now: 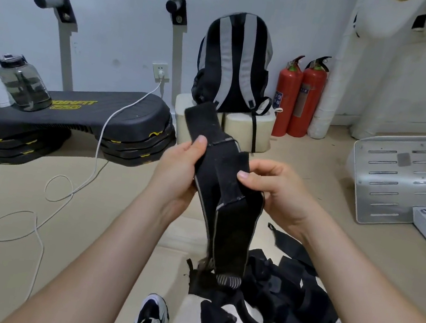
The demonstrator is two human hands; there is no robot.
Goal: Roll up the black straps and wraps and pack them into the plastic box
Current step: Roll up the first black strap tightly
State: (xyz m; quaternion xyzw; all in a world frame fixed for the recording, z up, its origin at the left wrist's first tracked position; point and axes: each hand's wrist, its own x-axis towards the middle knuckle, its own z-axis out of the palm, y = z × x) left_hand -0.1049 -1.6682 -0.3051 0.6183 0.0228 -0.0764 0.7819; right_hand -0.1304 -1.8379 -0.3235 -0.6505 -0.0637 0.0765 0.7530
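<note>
I hold a long black wrap up in front of me. My left hand grips its left edge with the thumb on top near the upper flap. On the wrap's right edge, my right hand pinches the cloth with the thumb on the front. The wrap's lower end hangs down to a pile of black straps and wraps on the floor between my shoes. No plastic box is in view.
A black step platform with a water jug stands at the left, and a white charging cable loops over the floor. Behind are a backpack on a foam block, two red fire extinguishers, and a perforated metal panel at right.
</note>
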